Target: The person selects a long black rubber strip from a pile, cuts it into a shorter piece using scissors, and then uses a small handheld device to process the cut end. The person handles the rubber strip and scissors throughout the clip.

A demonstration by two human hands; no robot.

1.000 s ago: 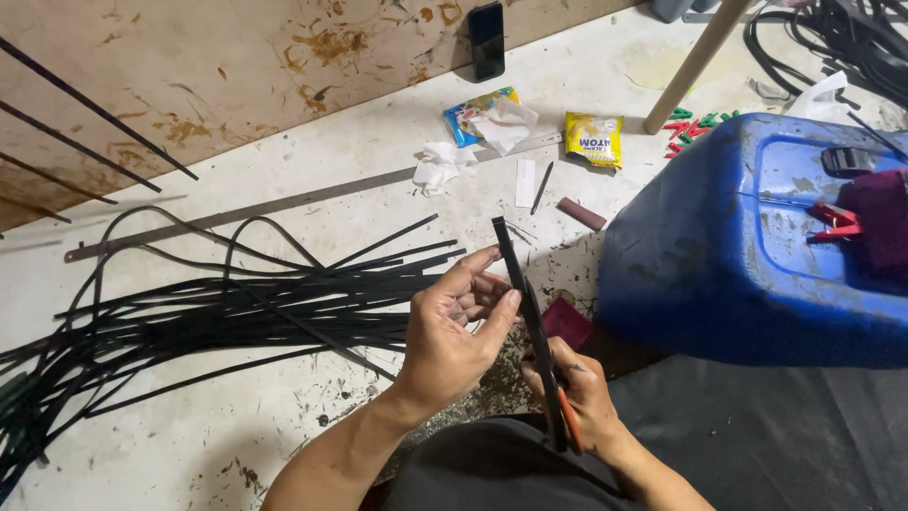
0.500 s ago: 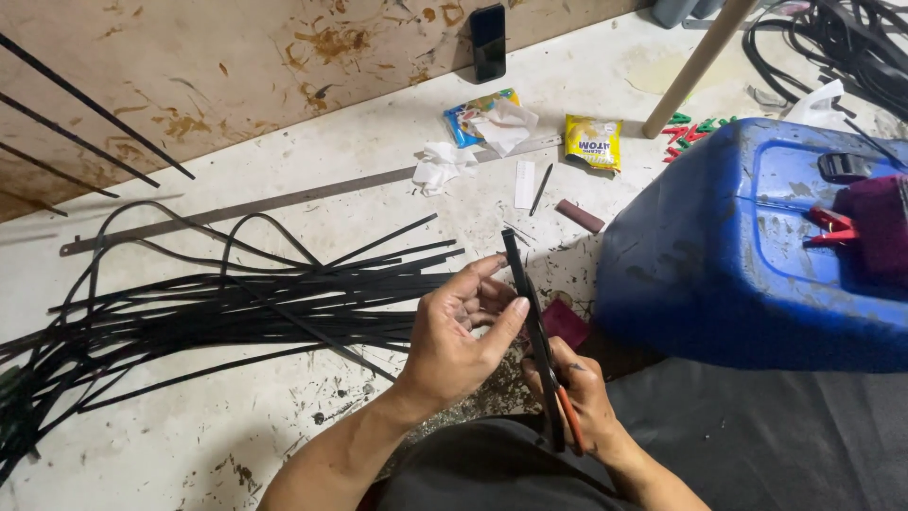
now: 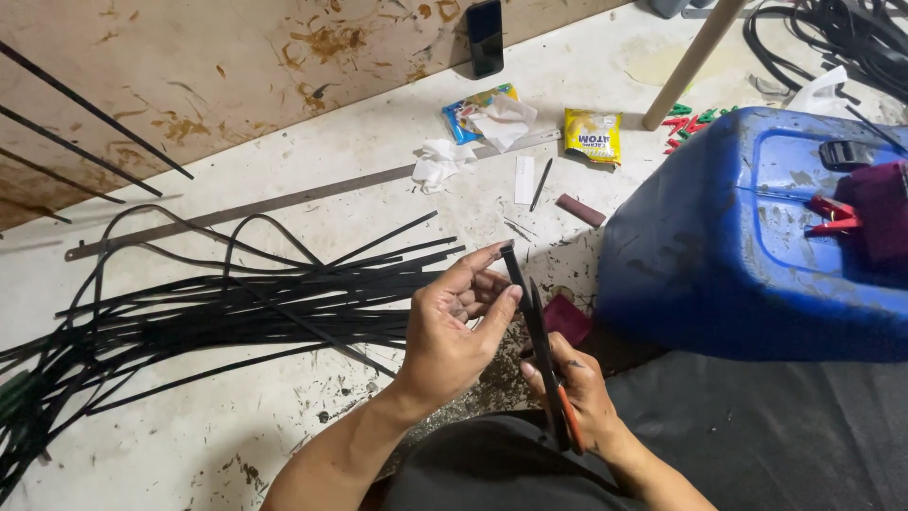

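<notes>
My left hand (image 3: 459, 326) pinches the upper end of a thin black strip (image 3: 512, 260) between thumb and fingers. My right hand (image 3: 579, 388) grips scissors with orange handles (image 3: 570, 423), whose dark blades run up alongside the strip. Both hands are close together above my lap. A big pile of long black strips (image 3: 218, 308) lies on the floor just left of my left hand.
A blue plastic drum (image 3: 757, 246) lies on its side at the right with red clips on it. A long metal ruler (image 3: 284, 202), crumpled tissues (image 3: 440, 161), snack packets (image 3: 592, 134), a phone (image 3: 485, 36) and a wooden stick (image 3: 686, 64) lie beyond.
The strip and scissors have tilted slightly and the strip's tip sits a little lower; my left fingers have closed further on it. The hands stay in place.
</notes>
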